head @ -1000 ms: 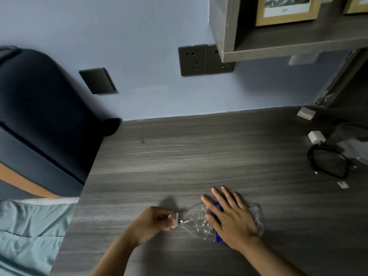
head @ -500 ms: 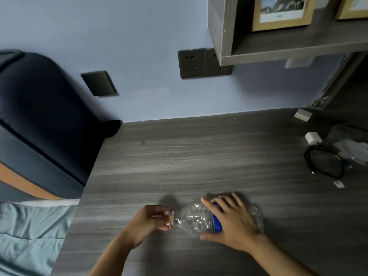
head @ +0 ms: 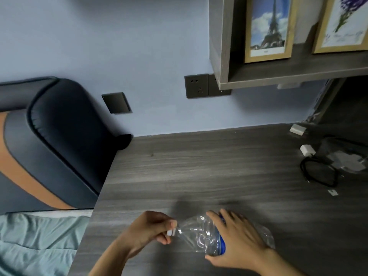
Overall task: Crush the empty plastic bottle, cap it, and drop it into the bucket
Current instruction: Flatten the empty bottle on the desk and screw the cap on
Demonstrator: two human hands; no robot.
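**Capping the crushed bottle at the desk edge**

Here, in the head view, the plastic bottle (head: 201, 237) lies on its side near the front edge of the grey wood-grain desk (head: 219, 172), neck pointing left, its clear walls creased and partly flattened; the right hand (head: 239, 242) wraps over its middle and far end, fingers curled round the body and pinning it to the desk; the left hand (head: 148, 231) is closed at the neck, thumb and fingertips pinched on the white cap (head: 171, 233), which sits at the mouth of the bottle. Whether the cap is already threaded on or only pressed against the opening cannot be told.

By my reading the crushing is largely done and the capping is the step in hand; the next move calls for the left fingers to turn the cap tight while the right hand holds the squashed body so it does not spring back and draw air in; after that comes the drop, and no bucket shows anywhere in this view, so it must first be found.

As for writing, a blue label band (head: 222, 244) circles the bottle under the right hand, but no brand or word on it is legible; the framed Eiffel Tower print (head: 268, 26) on the shelf (head: 288, 76) carries a small caption, too tiny to read.
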